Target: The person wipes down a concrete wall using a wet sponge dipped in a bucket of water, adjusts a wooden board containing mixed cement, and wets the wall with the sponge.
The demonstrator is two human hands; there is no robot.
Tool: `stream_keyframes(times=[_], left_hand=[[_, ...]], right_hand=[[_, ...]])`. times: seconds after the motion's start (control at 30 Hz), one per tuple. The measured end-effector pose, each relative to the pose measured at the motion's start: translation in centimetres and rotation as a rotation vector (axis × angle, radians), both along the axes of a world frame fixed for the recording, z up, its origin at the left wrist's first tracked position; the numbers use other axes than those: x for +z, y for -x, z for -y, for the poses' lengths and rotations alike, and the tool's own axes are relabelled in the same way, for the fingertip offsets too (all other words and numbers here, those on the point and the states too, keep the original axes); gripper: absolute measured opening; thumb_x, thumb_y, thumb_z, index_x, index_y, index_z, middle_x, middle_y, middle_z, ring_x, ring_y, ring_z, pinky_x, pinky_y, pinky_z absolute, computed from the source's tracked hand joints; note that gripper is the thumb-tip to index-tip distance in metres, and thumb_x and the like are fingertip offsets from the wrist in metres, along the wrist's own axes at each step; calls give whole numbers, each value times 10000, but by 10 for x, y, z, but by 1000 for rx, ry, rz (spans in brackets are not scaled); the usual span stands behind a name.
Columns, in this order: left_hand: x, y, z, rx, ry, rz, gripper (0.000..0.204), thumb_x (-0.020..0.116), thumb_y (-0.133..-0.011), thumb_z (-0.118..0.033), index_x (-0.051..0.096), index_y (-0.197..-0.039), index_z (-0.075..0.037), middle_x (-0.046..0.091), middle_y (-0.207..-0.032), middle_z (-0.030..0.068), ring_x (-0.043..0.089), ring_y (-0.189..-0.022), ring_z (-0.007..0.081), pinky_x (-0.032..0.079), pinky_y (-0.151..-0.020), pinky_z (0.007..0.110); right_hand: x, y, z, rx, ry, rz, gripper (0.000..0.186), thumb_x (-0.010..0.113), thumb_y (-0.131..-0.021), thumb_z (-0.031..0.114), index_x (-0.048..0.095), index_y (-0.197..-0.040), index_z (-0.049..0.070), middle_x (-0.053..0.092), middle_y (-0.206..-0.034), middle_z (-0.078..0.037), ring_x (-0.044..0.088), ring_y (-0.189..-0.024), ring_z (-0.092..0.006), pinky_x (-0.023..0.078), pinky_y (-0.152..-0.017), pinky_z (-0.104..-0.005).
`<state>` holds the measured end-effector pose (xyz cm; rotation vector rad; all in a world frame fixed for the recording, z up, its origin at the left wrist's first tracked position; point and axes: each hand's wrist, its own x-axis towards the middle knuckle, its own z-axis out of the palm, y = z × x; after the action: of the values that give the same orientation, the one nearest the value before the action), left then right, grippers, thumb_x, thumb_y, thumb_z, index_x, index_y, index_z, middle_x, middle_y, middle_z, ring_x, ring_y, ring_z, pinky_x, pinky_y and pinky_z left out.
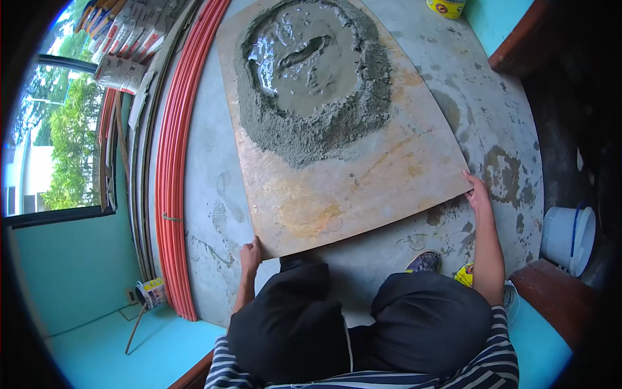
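A wide, flat board [304, 217], stained tan and brown, lies in front of me with its near edge raised off the floor. My left hand [251, 251] is closed on its near left corner, thumb on top. At the near right corner, my right hand [476, 190] grips the edge, and its other fingers are partly hidden under the board. Toward the far end of the board sits a ring of grey wet mortar [311, 139]. Soupy, shiny grey mix fills the middle of the ring, with a ridge of thicker mix in it.
A bundle of long red pipes [172, 188] runs along the left wall. Stacked packages [123, 71] stand beyond it, by a window. A white bucket [567, 240] stands at right and a yellow tub [447, 8] at the far right. The concrete floor [217, 194] has wet patches.
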<state>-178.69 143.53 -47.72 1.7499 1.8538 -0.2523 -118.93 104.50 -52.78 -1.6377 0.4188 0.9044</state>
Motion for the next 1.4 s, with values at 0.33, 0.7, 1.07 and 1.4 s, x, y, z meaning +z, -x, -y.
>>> stream_keyframes(times=[0.33,0.7,1.07,1.4], left_hand=[[32,-9,12,-115,64,63,660,447,-905,-492,603,-753,131,594,-641,260,610,-581,315,460,-581,432],[-7,26,1,-179,-154,33,698,468,-891,-535,570,-671,119,566,-587,250,540,-550,307,393,-563,457],[34,-48,57,-287,972,429,487,489,-927,-438,605,-733,-7,638,-778,85,563,-673,127,451,-602,291],[-7,-100,-15,145,842,886,517,392,-945,-476,422,-1268,-74,526,-1132,131,512,-998,250,437,-852,407]], right_hand=[[6,127,-7,-401,-498,-151,399,545,-883,299,495,-1228,106,547,-1218,-67,497,-1151,-230,399,-938,-427],[11,271,-142,-258,-695,-563,400,675,-825,194,532,-1181,77,582,-1155,-84,532,-1101,-212,456,-907,-411],[67,177,-81,-285,-512,33,346,708,-754,118,590,-1062,14,629,-1016,-83,617,-900,-190,529,-753,-338],[68,169,-77,-267,-528,56,345,712,-757,146,591,-1048,7,636,-985,-68,626,-874,-185,535,-731,-341]])
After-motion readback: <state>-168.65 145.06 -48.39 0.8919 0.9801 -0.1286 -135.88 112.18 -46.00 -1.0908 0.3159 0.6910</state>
